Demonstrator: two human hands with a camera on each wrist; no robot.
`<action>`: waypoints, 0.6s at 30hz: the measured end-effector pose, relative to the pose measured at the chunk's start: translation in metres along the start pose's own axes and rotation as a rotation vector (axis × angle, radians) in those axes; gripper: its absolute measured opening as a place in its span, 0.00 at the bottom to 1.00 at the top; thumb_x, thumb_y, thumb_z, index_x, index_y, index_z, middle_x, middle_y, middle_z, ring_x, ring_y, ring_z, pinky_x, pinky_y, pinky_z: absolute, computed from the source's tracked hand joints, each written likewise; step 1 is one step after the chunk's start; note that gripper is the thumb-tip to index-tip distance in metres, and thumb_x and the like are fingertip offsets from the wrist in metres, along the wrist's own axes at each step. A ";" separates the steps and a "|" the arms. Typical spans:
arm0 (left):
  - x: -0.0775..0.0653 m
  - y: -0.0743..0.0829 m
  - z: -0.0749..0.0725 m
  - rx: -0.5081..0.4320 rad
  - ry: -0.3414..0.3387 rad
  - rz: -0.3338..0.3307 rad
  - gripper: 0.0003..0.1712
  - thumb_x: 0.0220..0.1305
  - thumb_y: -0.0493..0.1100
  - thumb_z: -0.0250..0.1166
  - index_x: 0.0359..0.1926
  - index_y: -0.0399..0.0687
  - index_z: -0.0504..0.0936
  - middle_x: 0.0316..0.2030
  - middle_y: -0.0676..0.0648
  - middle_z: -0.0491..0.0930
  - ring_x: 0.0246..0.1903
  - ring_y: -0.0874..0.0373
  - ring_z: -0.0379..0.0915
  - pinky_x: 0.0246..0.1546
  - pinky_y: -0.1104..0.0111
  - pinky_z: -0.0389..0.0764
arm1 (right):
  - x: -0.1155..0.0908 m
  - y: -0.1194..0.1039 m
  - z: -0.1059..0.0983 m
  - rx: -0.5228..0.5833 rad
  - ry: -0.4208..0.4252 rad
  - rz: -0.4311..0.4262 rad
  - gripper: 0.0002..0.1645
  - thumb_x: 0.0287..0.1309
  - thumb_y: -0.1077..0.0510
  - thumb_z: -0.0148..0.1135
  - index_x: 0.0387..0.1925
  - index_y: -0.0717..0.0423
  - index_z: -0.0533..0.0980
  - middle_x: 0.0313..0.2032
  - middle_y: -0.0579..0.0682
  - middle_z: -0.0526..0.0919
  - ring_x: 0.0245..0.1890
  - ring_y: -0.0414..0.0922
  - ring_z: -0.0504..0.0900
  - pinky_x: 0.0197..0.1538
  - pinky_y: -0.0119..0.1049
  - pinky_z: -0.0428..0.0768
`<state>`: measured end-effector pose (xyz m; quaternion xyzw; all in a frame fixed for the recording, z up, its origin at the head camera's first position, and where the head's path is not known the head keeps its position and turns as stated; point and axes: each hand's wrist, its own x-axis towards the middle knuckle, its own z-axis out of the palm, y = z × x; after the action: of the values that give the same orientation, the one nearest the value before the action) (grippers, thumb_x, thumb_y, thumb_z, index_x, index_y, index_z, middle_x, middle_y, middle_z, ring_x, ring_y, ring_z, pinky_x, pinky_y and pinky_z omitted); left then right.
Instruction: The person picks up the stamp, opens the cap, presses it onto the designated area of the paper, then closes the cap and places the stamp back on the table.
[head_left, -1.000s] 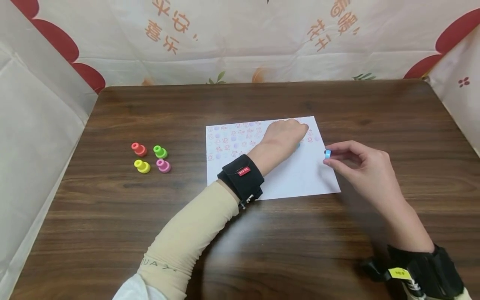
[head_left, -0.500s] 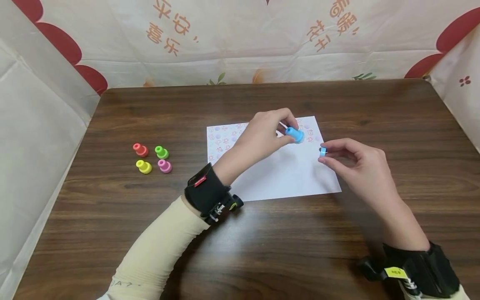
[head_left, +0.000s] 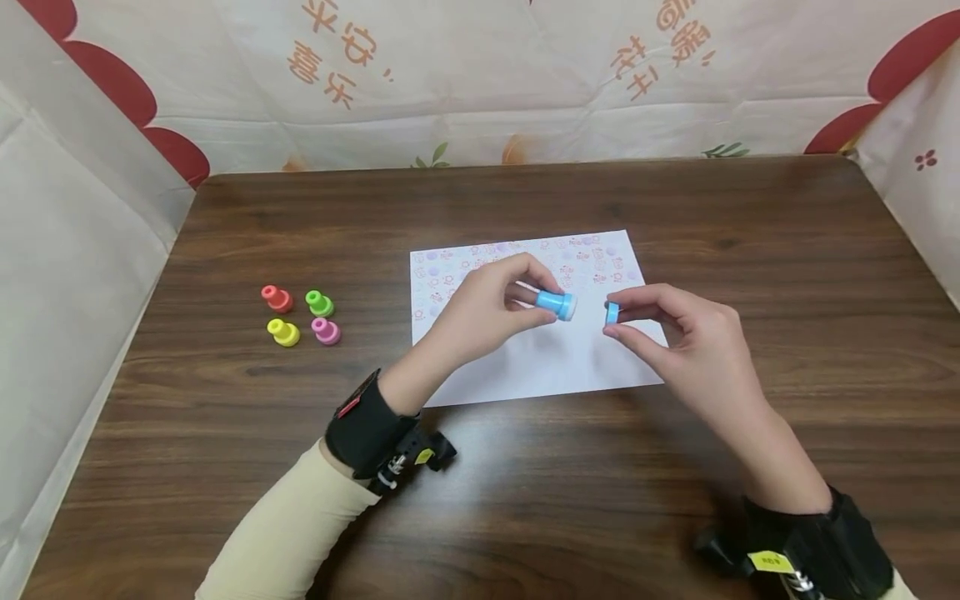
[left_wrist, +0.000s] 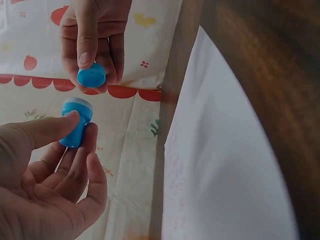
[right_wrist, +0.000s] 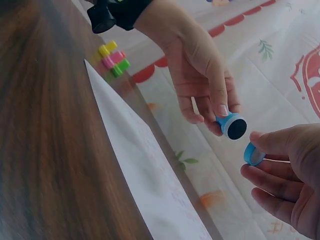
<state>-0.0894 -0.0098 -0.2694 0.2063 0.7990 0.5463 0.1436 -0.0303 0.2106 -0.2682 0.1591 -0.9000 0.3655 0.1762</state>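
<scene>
Blue stamp (right_wrist: pixel 232 126) (dark-faced, pale-rimmed).

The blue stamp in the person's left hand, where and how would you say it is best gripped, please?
I'd pinch the blue stamp by its narrow shaft, from the side away from the right hand. Its wider, white-rimmed end points toward the cap with the dark face uncovered, so a grip there would likely touch it.

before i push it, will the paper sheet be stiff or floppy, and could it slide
The paper sheet is probably light and floppy, as it looks thin. It would likely slide when pushed, lying flat on the shiny table.
</scene>
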 end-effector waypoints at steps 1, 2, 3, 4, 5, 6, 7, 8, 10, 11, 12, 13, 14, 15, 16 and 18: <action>-0.003 -0.002 -0.001 -0.041 -0.006 -0.008 0.13 0.55 0.35 0.70 0.42 0.42 0.79 0.43 0.46 0.81 0.39 0.60 0.81 0.47 0.63 0.84 | 0.000 -0.002 0.002 0.009 -0.002 -0.010 0.19 0.38 0.66 0.77 0.38 0.58 0.83 0.30 0.51 0.89 0.32 0.26 0.80 0.43 0.11 0.73; -0.005 -0.005 -0.002 -0.081 -0.011 -0.016 0.13 0.55 0.34 0.70 0.41 0.41 0.79 0.44 0.45 0.81 0.39 0.59 0.82 0.47 0.61 0.84 | -0.001 -0.004 0.004 0.017 -0.003 -0.018 0.19 0.38 0.65 0.77 0.38 0.58 0.83 0.31 0.51 0.89 0.33 0.28 0.81 0.45 0.11 0.73; -0.008 -0.007 -0.004 -0.118 -0.016 -0.022 0.13 0.55 0.33 0.70 0.41 0.39 0.79 0.44 0.44 0.80 0.39 0.59 0.82 0.47 0.60 0.84 | -0.002 -0.007 0.005 0.025 -0.006 -0.026 0.20 0.38 0.65 0.77 0.39 0.58 0.83 0.31 0.51 0.89 0.33 0.29 0.81 0.46 0.11 0.73; -0.011 -0.009 -0.005 -0.150 -0.021 -0.028 0.13 0.55 0.32 0.69 0.41 0.38 0.78 0.44 0.43 0.80 0.39 0.58 0.82 0.47 0.58 0.84 | -0.002 -0.009 0.007 0.035 -0.011 -0.032 0.20 0.38 0.65 0.77 0.39 0.57 0.83 0.31 0.51 0.89 0.33 0.31 0.82 0.47 0.11 0.73; -0.013 -0.011 -0.005 -0.178 -0.024 -0.032 0.13 0.55 0.31 0.69 0.42 0.37 0.78 0.44 0.42 0.80 0.39 0.57 0.82 0.48 0.57 0.84 | -0.003 -0.011 0.009 0.045 -0.017 -0.036 0.20 0.38 0.64 0.77 0.39 0.57 0.83 0.32 0.51 0.89 0.34 0.33 0.82 0.50 0.13 0.74; -0.015 -0.013 -0.006 -0.202 -0.026 -0.033 0.13 0.55 0.30 0.68 0.42 0.36 0.78 0.45 0.41 0.80 0.39 0.57 0.82 0.48 0.56 0.83 | -0.003 -0.012 0.011 0.054 -0.022 -0.041 0.20 0.38 0.64 0.77 0.39 0.56 0.83 0.32 0.51 0.89 0.34 0.34 0.83 0.50 0.16 0.76; -0.017 -0.015 -0.007 -0.216 -0.026 -0.036 0.13 0.55 0.30 0.68 0.42 0.36 0.78 0.45 0.41 0.80 0.39 0.56 0.82 0.48 0.56 0.83 | -0.003 -0.014 0.013 0.061 -0.030 -0.045 0.21 0.38 0.64 0.77 0.40 0.56 0.83 0.32 0.50 0.89 0.34 0.35 0.83 0.50 0.20 0.79; -0.019 -0.016 -0.008 -0.227 -0.027 -0.037 0.13 0.55 0.30 0.68 0.42 0.35 0.78 0.45 0.40 0.80 0.40 0.56 0.82 0.48 0.55 0.83 | -0.003 -0.016 0.014 0.067 -0.038 -0.047 0.20 0.39 0.64 0.77 0.40 0.56 0.83 0.33 0.50 0.89 0.34 0.36 0.83 0.50 0.25 0.81; -0.023 -0.018 -0.008 -0.251 -0.029 -0.038 0.12 0.56 0.29 0.67 0.42 0.34 0.77 0.45 0.40 0.80 0.40 0.55 0.83 0.48 0.56 0.83 | -0.004 -0.019 0.019 0.086 -0.053 -0.055 0.20 0.39 0.64 0.77 0.40 0.57 0.83 0.33 0.50 0.89 0.35 0.37 0.84 0.47 0.34 0.84; -0.025 -0.019 -0.008 -0.261 -0.032 -0.036 0.12 0.56 0.28 0.67 0.42 0.34 0.77 0.45 0.39 0.80 0.41 0.55 0.83 0.47 0.56 0.83 | -0.004 -0.020 0.021 0.095 -0.060 -0.061 0.20 0.40 0.64 0.77 0.40 0.57 0.82 0.33 0.50 0.89 0.35 0.37 0.84 0.46 0.37 0.84; -0.026 -0.019 -0.008 -0.269 -0.036 -0.035 0.12 0.56 0.28 0.67 0.42 0.33 0.77 0.45 0.39 0.80 0.41 0.55 0.83 0.47 0.57 0.83 | -0.004 -0.021 0.023 0.104 -0.064 -0.068 0.20 0.40 0.64 0.76 0.40 0.57 0.82 0.33 0.49 0.89 0.35 0.37 0.84 0.45 0.39 0.84; -0.028 -0.019 -0.007 -0.280 -0.041 -0.031 0.12 0.56 0.28 0.66 0.42 0.33 0.76 0.45 0.39 0.79 0.41 0.54 0.82 0.47 0.58 0.83 | -0.004 -0.022 0.025 0.114 -0.067 -0.075 0.20 0.40 0.64 0.76 0.40 0.57 0.82 0.34 0.49 0.88 0.35 0.37 0.84 0.45 0.39 0.85; -0.029 -0.019 -0.007 -0.291 -0.046 -0.027 0.12 0.57 0.27 0.66 0.42 0.32 0.76 0.45 0.38 0.79 0.41 0.54 0.82 0.46 0.59 0.83 | -0.004 -0.023 0.027 0.124 -0.069 -0.082 0.20 0.40 0.64 0.76 0.40 0.57 0.82 0.34 0.49 0.88 0.36 0.37 0.84 0.45 0.36 0.85; -0.030 -0.019 -0.006 -0.297 -0.049 -0.021 0.12 0.57 0.27 0.66 0.42 0.32 0.76 0.44 0.38 0.78 0.41 0.53 0.82 0.46 0.59 0.83 | -0.004 -0.024 0.029 0.132 -0.068 -0.089 0.20 0.40 0.64 0.76 0.40 0.57 0.82 0.34 0.49 0.88 0.36 0.37 0.84 0.46 0.33 0.84; -0.031 -0.019 -0.006 -0.299 -0.050 -0.017 0.12 0.57 0.27 0.66 0.42 0.32 0.76 0.44 0.39 0.78 0.41 0.53 0.82 0.46 0.60 0.83 | -0.004 -0.025 0.031 0.138 -0.065 -0.094 0.20 0.40 0.64 0.76 0.40 0.57 0.82 0.34 0.49 0.88 0.36 0.37 0.84 0.47 0.30 0.84; -0.032 -0.018 -0.005 -0.297 -0.051 -0.014 0.12 0.57 0.27 0.66 0.42 0.32 0.76 0.44 0.39 0.77 0.41 0.53 0.82 0.46 0.61 0.83 | -0.005 -0.026 0.033 0.142 -0.059 -0.098 0.20 0.41 0.64 0.76 0.40 0.57 0.82 0.34 0.48 0.88 0.36 0.37 0.84 0.47 0.26 0.82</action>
<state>-0.0667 -0.0355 -0.2846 0.1910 0.7069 0.6520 0.1966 -0.0224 0.1700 -0.2773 0.2259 -0.8677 0.4146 0.1557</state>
